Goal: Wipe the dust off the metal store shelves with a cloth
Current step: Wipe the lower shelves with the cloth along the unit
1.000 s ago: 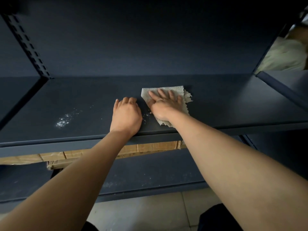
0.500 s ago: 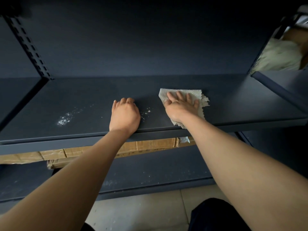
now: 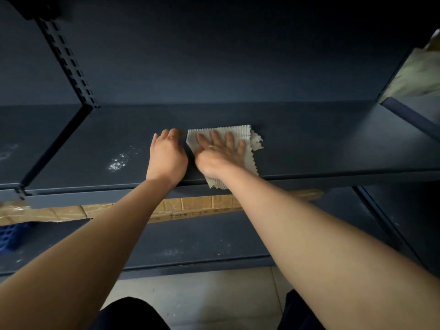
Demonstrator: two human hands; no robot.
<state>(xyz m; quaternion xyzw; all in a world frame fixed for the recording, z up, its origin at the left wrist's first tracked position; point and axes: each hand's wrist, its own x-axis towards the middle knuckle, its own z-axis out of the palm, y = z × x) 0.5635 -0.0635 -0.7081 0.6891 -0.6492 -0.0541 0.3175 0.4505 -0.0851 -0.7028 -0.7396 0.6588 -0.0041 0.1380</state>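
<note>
Our R hand (image 3: pixel 220 152) presses flat on pale ribbed cloth (image 3: pixel 235 130) overhanging front edge of dark-blue metal shelf (image 3: pixel 333 148); L hand (image 3: pixel 166 157) curled, empty, just beside.

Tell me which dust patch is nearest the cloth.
The white speckles just left of the left hand, on the same shelf; the others lie on the far-left section and lower shelf.
</note>
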